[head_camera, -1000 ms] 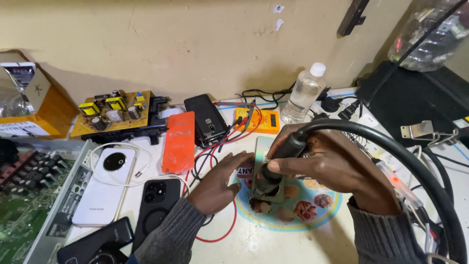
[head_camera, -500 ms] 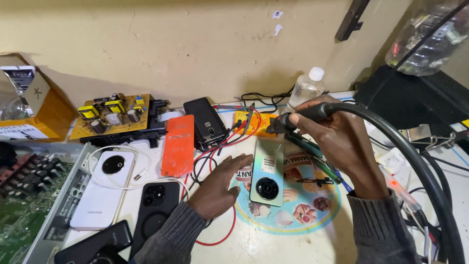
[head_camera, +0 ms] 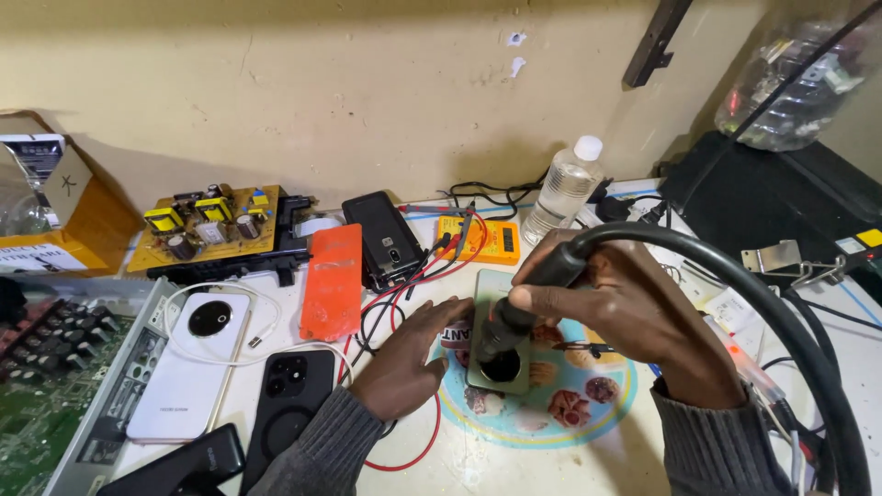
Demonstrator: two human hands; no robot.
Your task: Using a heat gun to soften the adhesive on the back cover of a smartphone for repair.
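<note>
Compared with half a second earlier, the black hot-air nozzle (head_camera: 501,332) is lowered from above the greenish phone (head_camera: 496,354) to just over its round camera area. The right hand (head_camera: 625,308) is clamped around the nozzle handle, wrist raised. The left hand (head_camera: 404,363) lies flat, fingers unclenched, steadying the phone on the round printed mat (head_camera: 588,404).

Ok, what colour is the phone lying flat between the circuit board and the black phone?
Bright orange phone, clearest in the head view.
</note>
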